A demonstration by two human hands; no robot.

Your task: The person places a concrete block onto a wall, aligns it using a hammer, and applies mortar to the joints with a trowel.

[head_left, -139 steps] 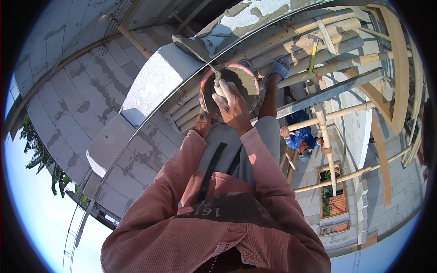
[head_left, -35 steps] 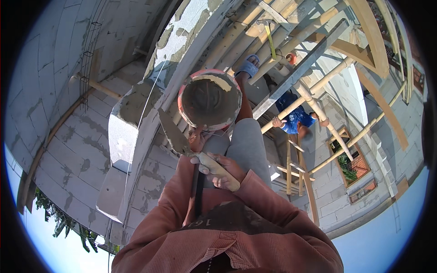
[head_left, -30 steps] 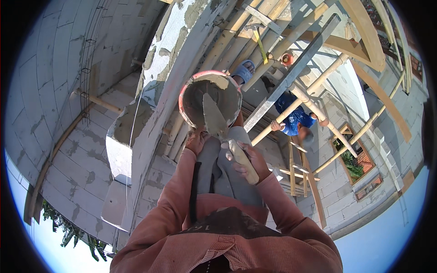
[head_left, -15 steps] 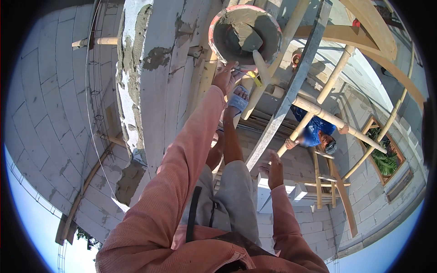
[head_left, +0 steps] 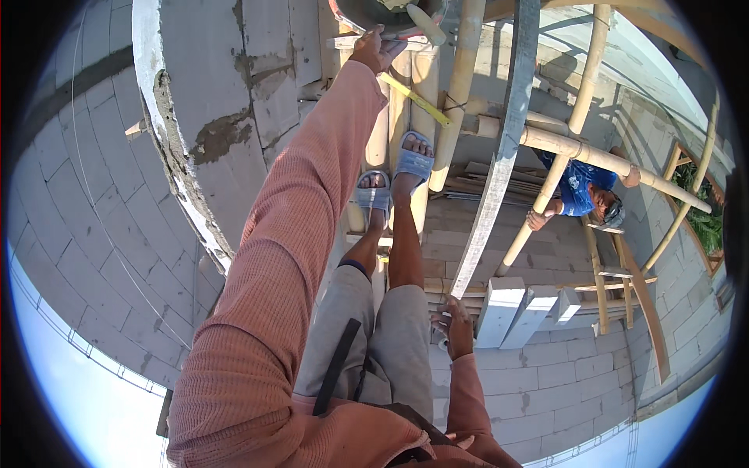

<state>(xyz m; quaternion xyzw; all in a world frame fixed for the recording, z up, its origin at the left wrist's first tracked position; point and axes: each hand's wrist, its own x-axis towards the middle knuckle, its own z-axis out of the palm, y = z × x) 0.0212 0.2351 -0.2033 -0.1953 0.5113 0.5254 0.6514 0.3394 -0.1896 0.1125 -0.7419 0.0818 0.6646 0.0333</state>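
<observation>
Looking down from the head view now: my left hand (head_left: 374, 48) is stretched far up to the top of the frame, fingers hooked on the near rim of the round mortar pan (head_left: 367, 14), which sits at the very top edge, partly cut off. The pan lies just above the hand, touching it. A trowel handle (head_left: 425, 13) pokes out of the pan to the right of my grip.

My right hand (head_left: 455, 327) is low, right of centre, beside my grey shorts (head_left: 374, 335); fingers curled, but I cannot tell whether it holds anything.

Grey block wall (head_left: 226, 101) fills the upper left. My feet in blue sandals (head_left: 394, 175) stand on bamboo poles (head_left: 460, 86) at centre. Another person in a blue shirt (head_left: 577, 191) is down at the right, gripping a pole.
</observation>
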